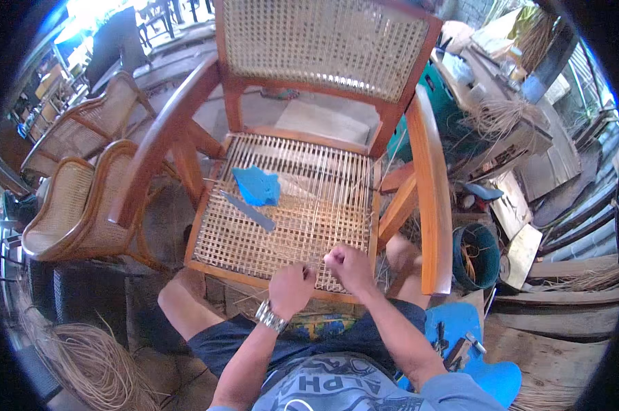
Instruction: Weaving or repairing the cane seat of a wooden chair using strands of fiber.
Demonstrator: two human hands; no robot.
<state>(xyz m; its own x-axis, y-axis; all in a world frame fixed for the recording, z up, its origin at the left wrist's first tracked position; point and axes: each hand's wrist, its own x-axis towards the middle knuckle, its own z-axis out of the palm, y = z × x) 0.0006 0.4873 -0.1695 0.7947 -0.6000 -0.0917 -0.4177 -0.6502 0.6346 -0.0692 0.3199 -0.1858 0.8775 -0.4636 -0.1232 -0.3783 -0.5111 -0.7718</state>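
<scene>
A wooden armchair [433,198] stands in front of me, its seat an open woven cane mesh [296,240]. My left hand [294,288], with a metal watch at its wrist, is curled closed at the seat's front edge. Close by on its right, my right hand [350,270] pinches its fingers together over the weave. Whatever thin piece either hand may hold is too small to make out. On the seat lie a crumpled blue cloth or sheet [256,186] and a flat grey strip [248,210], both beyond my hands.
Rattan chairs [83,198] stand at the left, with a coil of cane strands [90,359] below them. To the right are a dark green bucket [476,255] and a blue plastic surface [491,377] bearing tools. More loose cane [501,116] lies on a bench at the far right.
</scene>
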